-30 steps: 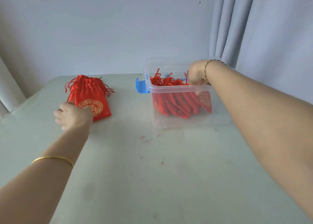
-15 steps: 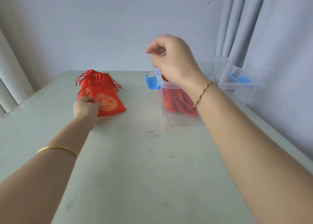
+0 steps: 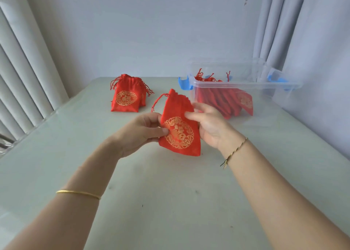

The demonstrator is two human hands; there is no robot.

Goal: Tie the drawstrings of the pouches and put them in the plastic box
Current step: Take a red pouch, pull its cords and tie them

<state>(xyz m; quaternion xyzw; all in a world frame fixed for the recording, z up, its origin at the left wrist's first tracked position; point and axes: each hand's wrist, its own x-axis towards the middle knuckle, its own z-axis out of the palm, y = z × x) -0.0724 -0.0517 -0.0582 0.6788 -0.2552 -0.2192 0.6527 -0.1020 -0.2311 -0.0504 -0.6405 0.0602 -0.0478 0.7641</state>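
I hold a red pouch with a gold round emblem above the middle of the table. My left hand pinches its left edge, thumb on the front. My right hand grips its right edge, fingers curled onto the fabric. The pouch's mouth is gathered loosely and a red drawstring loop hangs from its upper left. A small pile of red pouches lies at the back left of the table. The clear plastic box with blue latches stands at the back right, holding several red pouches.
The pale green table spreads in front of me. A wall stands behind it, with curtains at the right behind the box and vertical folds at the left. The box's lid leans behind the box.
My left hand lifted one pouch off the pile and brought it to the centre. My right hand came away from the box and took the pouch's right edge.
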